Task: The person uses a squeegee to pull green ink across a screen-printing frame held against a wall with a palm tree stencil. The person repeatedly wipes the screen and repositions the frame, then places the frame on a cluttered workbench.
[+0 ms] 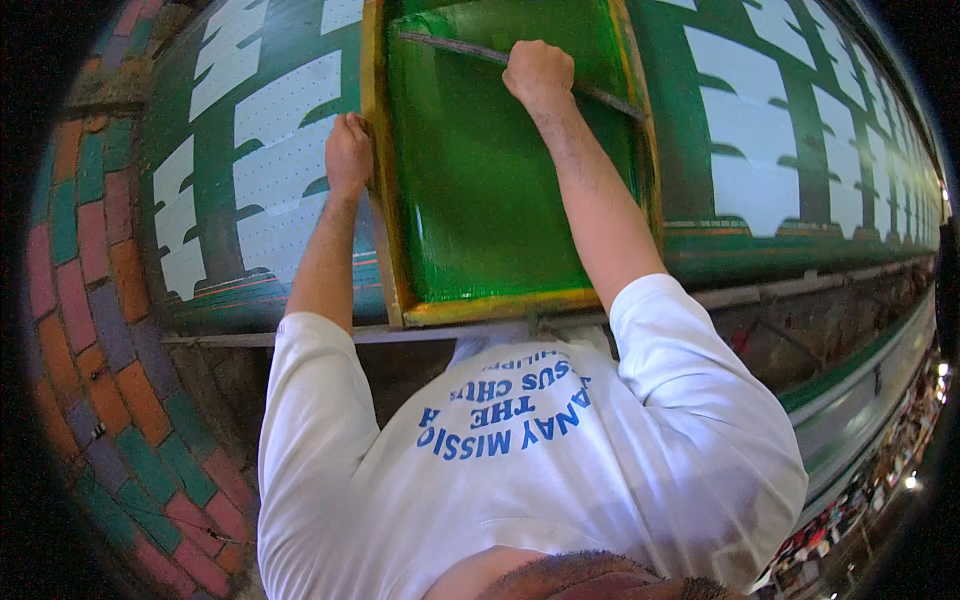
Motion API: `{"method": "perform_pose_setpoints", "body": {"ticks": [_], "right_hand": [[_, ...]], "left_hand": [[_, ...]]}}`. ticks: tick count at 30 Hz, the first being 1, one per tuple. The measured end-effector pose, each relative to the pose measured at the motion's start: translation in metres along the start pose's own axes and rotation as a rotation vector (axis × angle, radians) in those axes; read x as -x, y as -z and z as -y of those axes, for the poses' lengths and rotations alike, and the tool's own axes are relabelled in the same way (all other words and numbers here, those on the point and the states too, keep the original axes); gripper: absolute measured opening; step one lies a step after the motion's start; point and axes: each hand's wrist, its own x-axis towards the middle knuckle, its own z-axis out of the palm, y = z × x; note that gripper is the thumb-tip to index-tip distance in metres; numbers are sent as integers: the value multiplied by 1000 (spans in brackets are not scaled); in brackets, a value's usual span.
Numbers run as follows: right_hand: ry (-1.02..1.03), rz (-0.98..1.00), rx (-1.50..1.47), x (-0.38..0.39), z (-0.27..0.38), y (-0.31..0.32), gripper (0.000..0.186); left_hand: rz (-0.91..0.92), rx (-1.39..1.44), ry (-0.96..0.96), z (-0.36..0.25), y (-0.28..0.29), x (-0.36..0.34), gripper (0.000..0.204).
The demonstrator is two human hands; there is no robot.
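A wooden-framed printing screen (pixel 388 235) lies in front of me on a long green table, its mesh (pixel 480 200) coated with glossy green. My right hand (pixel 540 72) is closed in a fist around a long, thin dark squeegee (pixel 450 45), which lies slantwise across the far part of the mesh. The squeegee's left end sits farther away than its right end, which reaches the frame's right side. At the frame's left side, my left hand (pixel 350 155) has its fingers closed on the wooden rail. Its fingertips are partly hidden.
White flat pieces with curved cut-outs (pixel 285 135) lie on the table left of the screen; more such pieces (pixel 755 150) run off to the right. Multicoloured brick paving (pixel 130 400) covers the floor at left. Another long table edge (pixel 850 350) is at lower right.
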Motion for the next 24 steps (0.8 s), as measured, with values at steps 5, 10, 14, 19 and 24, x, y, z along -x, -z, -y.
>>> {"method": "perform_pose_setpoints", "body": {"ticks": [5,10,14,19,24], "right_hand": [[-76,51,-7,114,-3,-10,17],[-47,145,26,216,-3,-16,21],[155,219,8,291,-8,-20,34],[268,148,-28,333,-11,-24,44],[299,222,-6,312,-14,-10,43]], "left_hand": [[15,-37,-20,12,-6,-6,45],[55,-11,23,8,-4,-7,52],[76,-18,24,8,-3,-7,58],[54,-17,6,21,-13,-14,60],[30,-51,-43,32,-17,-20,57]]}}
